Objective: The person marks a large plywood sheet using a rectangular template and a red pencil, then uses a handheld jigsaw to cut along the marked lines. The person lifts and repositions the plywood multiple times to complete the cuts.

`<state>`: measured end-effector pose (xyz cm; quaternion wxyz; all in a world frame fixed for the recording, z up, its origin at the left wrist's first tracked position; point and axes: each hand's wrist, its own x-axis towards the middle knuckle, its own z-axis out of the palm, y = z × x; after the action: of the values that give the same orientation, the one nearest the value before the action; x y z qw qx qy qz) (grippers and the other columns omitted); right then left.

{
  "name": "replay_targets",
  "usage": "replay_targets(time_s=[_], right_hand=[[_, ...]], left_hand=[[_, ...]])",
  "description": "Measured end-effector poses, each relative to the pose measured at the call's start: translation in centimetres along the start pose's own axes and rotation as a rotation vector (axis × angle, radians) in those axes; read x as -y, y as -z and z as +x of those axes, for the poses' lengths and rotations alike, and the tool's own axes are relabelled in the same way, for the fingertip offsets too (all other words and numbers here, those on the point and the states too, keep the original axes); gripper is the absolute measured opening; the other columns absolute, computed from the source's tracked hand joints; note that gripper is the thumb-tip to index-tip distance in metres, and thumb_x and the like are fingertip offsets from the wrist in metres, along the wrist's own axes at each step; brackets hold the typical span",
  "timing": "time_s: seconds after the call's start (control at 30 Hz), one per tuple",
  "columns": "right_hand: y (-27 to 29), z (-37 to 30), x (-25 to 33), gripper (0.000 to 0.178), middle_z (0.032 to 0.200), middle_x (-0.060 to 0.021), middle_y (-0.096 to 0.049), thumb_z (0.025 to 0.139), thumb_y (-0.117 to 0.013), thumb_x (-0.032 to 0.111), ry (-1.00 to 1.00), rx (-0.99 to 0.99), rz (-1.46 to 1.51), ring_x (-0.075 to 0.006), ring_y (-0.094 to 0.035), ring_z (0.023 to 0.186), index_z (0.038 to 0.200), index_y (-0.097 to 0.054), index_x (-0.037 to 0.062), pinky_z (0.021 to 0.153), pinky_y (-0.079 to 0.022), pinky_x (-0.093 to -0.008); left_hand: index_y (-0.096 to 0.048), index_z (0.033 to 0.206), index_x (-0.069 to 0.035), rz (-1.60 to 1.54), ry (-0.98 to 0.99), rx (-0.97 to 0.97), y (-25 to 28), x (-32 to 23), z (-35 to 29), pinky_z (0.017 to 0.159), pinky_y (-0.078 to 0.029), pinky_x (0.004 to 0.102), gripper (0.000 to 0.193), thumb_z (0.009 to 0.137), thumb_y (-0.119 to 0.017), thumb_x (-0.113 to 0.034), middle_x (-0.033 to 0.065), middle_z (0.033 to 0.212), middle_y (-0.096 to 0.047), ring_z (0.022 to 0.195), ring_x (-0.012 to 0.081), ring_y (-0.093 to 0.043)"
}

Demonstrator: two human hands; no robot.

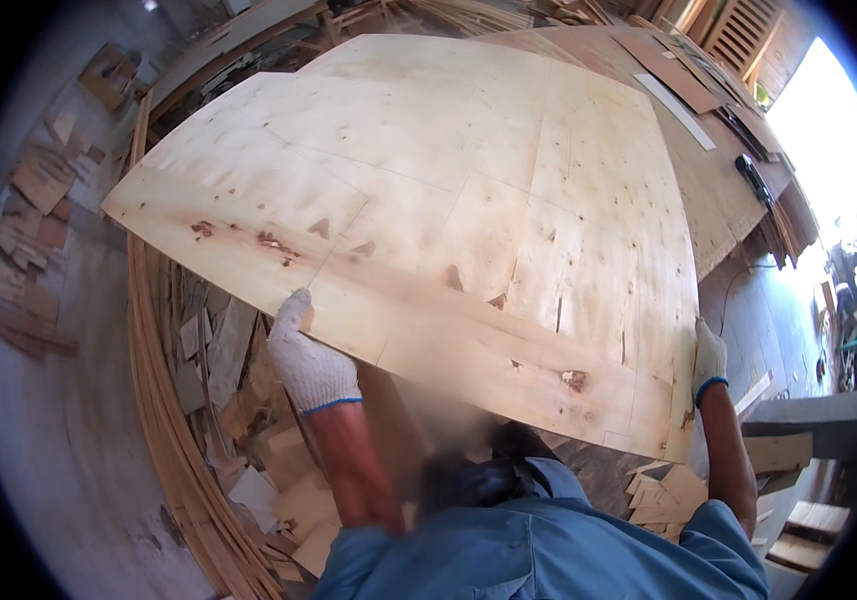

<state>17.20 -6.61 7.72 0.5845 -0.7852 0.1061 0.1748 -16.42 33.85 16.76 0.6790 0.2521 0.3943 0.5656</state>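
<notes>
A large pale plywood sheet [429,210] spans the middle of the view. Knots, dark patches and thin pencil-like lines mark its face. My left hand [311,360], in a white knit glove with a blue cuff, grips the near edge, thumb on top and the other fingers hidden underneath. At the right edge my right hand [711,358], gloved the same way, is closed around the sheet's side; most of its fingers are out of sight. The sheet's far side lies over a stack of brownish boards [719,200].
Long thin wood strips [154,370] run along the left, beside a heap of offcuts [289,480]. More scraps [39,220] lie on the floor at far left. A black-handled tool [751,178] rests on the boards at right. Wood pieces [669,495] lie below the sheet.
</notes>
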Motion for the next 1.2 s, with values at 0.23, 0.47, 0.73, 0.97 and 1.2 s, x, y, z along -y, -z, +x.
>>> replay_targets(time_s=[0.23, 0.47, 0.73, 0.97, 1.2], right_hand=[[1.2, 3.0, -2.5, 0.040, 0.071, -0.0010, -0.062, 0.098, -0.056, 0.036, 0.048, -0.038, 0.017, -0.0112, -0.054, 0.057, 0.085, -0.069, 0.0009, 0.053, -0.042, -0.0298], [2.4, 5.6, -4.3, 0.043, 0.076, -0.0010, -0.063, 0.097, -0.059, 0.041, 0.073, 0.017, 0.056, -0.0116, -0.053, 0.061, 0.092, -0.071, -0.0007, 0.057, -0.044, -0.0311], [3.8, 9.5, -7.4, 0.046, 0.070, 0.0017, -0.060, 0.097, -0.058, 0.041, 0.062, 0.016, 0.001, -0.0090, -0.047, 0.058, 0.086, -0.070, -0.0012, 0.053, -0.040, -0.0329], [4.8, 12.5, -9.5, 0.048, 0.070, 0.0011, -0.060, 0.097, -0.057, 0.044, 0.023, 0.039, 0.009, -0.0099, -0.049, 0.058, 0.086, -0.071, -0.0003, 0.053, -0.040, -0.0312], [6.6, 17.9, -14.3, 0.047, 0.073, 0.0003, -0.061, 0.097, -0.057, 0.044, -0.011, 0.108, 0.066, -0.0101, -0.051, 0.060, 0.086, -0.069, 0.0006, 0.055, -0.042, -0.0322]], left_hand=[[-0.061, 0.112, 0.005, 0.064, 0.041, -0.081, -1.4, 0.5, -3.7, 0.090, -0.052, 0.0385, 0.034, 0.088, -0.061, -0.018, 0.0141, 0.111, -0.064, 0.101, 0.0274, -0.064], [-0.062, 0.110, 0.005, 0.102, -0.013, -0.049, -1.8, 1.3, -5.2, 0.086, -0.054, 0.0379, 0.032, 0.089, -0.059, -0.018, 0.0154, 0.108, -0.065, 0.095, 0.0274, -0.065], [-0.062, 0.110, 0.006, 0.112, -0.056, -0.063, -3.5, 2.4, -9.2, 0.086, -0.054, 0.0385, 0.032, 0.090, -0.057, -0.019, 0.0167, 0.109, -0.065, 0.097, 0.0285, -0.066], [-0.059, 0.114, 0.007, 0.097, -0.074, -0.011, -5.0, 3.3, -13.6, 0.088, -0.054, 0.0393, 0.035, 0.089, -0.057, -0.017, 0.0180, 0.111, -0.064, 0.100, 0.0293, -0.065], [-0.058, 0.114, 0.008, 0.115, -0.114, -0.076, -7.6, 5.4, -18.7, 0.087, -0.054, 0.0396, 0.034, 0.087, -0.058, -0.012, 0.0169, 0.109, -0.063, 0.098, 0.0289, -0.064]])
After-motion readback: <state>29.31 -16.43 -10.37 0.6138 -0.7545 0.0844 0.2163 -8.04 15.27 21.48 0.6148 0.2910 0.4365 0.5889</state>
